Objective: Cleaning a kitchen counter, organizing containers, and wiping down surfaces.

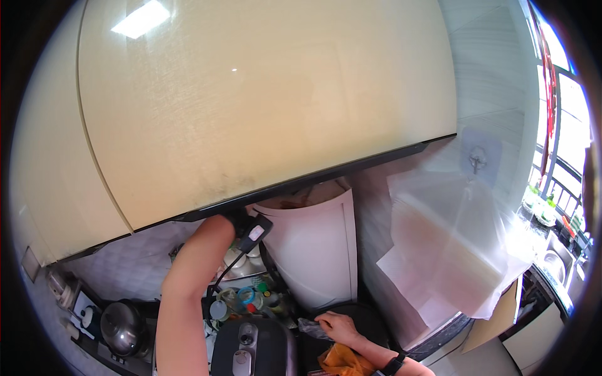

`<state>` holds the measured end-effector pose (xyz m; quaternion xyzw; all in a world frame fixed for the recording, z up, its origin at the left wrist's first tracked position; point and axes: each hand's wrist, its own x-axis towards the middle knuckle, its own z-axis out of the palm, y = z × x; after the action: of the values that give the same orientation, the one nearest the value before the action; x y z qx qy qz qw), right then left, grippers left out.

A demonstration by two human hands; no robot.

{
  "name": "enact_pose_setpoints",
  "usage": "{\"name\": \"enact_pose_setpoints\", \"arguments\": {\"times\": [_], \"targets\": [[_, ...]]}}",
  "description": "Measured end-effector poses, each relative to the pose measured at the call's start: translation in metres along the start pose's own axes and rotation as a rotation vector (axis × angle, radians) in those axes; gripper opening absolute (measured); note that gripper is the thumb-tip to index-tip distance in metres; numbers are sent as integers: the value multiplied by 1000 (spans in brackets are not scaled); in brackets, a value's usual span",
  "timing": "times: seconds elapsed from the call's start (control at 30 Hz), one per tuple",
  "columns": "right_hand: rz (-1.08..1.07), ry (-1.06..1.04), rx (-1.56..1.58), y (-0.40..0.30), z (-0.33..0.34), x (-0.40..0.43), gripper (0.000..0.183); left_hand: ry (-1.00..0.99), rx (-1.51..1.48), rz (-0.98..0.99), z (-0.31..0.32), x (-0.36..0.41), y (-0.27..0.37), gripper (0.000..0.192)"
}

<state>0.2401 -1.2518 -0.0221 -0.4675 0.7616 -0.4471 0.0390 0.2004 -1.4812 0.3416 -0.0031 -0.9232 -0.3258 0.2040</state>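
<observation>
My left arm (186,286) reaches up under the lower edge of a cream wall cabinet (268,103). A black device (256,233) with a cable sits at that wrist, and the left hand itself is hidden behind the cabinet edge. Beside it stands a white curved bin-like container (312,249) with something brown inside its top. My right hand (339,327) is low over a round black surface (362,315). Its curled fingers meet a crumpled piece of clear plastic (312,328); whether they grip it is unclear. An orange cloth (345,359) lies below that hand, near the black wristband (394,364).
A black electric pressure cooker (270,345) stands between my arms. Bottles and jars (247,296) crowd behind it. At left is a lidded metal pot (122,329). A translucent plastic bag (447,244) hangs from a wall hook at right. A sink (557,263) lies farther right.
</observation>
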Motion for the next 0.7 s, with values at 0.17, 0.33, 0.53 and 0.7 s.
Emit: {"name": "enact_pose_setpoints", "arguments": {"times": [0.17, 0.33, 0.53, 0.7], "targets": [[6, -1, 12, 0, -1, -1, 18, -78, 276, 46, 39, 35, 14, 47], [-20, 14, 48, 1, -1, -2, 18, -128, 245, 22, 45, 49, 5, 46], [-10, 10, 59, 5, -3, -2, 18, -156, 26, 25, 35, 45, 4, 45], [-17, 18, 65, 3, -2, -1, 17, -184, -115, 47, 24, 34, 1, 44]]}}
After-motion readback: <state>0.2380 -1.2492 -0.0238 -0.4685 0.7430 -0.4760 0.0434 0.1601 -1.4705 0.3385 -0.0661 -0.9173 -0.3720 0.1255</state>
